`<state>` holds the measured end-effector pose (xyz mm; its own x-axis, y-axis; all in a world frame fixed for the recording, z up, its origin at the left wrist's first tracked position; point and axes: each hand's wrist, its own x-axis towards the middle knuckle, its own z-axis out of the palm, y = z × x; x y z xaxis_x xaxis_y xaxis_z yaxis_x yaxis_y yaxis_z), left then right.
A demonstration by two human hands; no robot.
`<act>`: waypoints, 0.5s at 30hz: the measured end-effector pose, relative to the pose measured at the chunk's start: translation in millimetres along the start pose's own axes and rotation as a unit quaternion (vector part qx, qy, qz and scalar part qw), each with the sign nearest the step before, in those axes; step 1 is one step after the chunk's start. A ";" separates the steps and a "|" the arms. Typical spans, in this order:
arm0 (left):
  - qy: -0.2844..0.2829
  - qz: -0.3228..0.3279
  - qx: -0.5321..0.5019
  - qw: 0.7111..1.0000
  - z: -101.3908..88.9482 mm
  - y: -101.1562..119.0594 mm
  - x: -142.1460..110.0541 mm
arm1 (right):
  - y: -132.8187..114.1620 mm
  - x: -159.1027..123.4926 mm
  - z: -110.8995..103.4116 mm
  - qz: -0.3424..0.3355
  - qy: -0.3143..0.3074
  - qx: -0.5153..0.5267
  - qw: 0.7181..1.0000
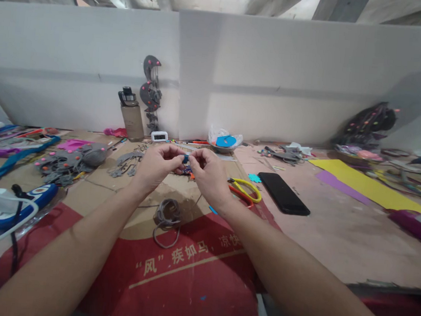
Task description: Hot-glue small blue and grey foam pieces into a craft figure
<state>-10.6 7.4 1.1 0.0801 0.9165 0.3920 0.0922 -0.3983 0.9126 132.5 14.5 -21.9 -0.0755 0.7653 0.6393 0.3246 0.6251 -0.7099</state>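
Observation:
Both hands meet above the middle of the cardboard sheet (170,277), fingertips pinched close together. Between them shows a small blue piece (186,159), too small to name. My left hand (160,166) is closed on its left side, and my right hand (208,172) is closed on its right side. A coil of grey cord (167,214) lies on the cardboard nearer to me, below the hands. Just right of my right hand are scissors with yellow and red handles (250,190), partly hidden by it. Grey cut-out shapes (129,163) lie left of my left hand.
A black phone (283,193) lies to the right, with yellow sheet material (366,181) beyond it. On the left are a blue-and-white power strip (25,205) and grey pieces with pink dots (70,160). A bottle (132,119) and a bowl (224,142) stand near the white partition.

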 end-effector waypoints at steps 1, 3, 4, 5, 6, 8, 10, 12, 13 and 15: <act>0.003 0.000 0.003 1.000 0.2 0.4 -0.1 | -0.3 -0.2 -0.2 -0.003 0.000 -0.004 1.000; 0.009 -0.001 0.009 1.000 0.6 1.1 -0.2 | -0.9 -0.4 -0.2 -0.007 0.001 -0.013 1.000; 0.012 0.000 0.013 1.000 0.7 1.3 -0.2 | -1.1 -0.4 -0.2 -0.008 0.002 -0.016 1.000; 0.013 0.001 0.017 1.000 0.8 1.5 -0.2 | -1.2 -0.5 0.0 -0.008 0.004 -0.018 1.000; 0.014 0.003 0.021 1.000 0.7 1.4 -0.2 | -1.3 -0.5 0.1 -0.010 0.004 -0.020 1.000; 0.012 0.008 0.028 1.000 0.2 1.0 -0.1 | -1.5 -0.7 0.2 -0.015 0.003 -0.026 1.000; 0.008 0.014 0.031 0.999 -0.5 0.2 -0.2 | -1.5 -0.9 0.3 -0.022 0.000 -0.034 0.999; 0.005 0.016 0.032 0.999 -1.1 -0.7 -0.4 | -1.5 -1.3 0.6 -0.028 -0.001 -0.039 0.999; 0.004 0.016 0.031 0.999 -1.3 -1.1 -0.5 | -1.4 -1.4 0.9 -0.031 -0.001 -0.040 0.999; 0.004 0.011 0.026 1.000 -1.3 -1.7 -0.7 | -1.4 -1.8 1.6 -0.034 -0.003 -0.040 0.999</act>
<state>-12.1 7.5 -0.6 0.0746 0.9075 0.4133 0.1427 -0.4199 0.8963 130.8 12.5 -22.5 -0.1053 0.7227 0.6831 0.3932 0.6612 -0.6390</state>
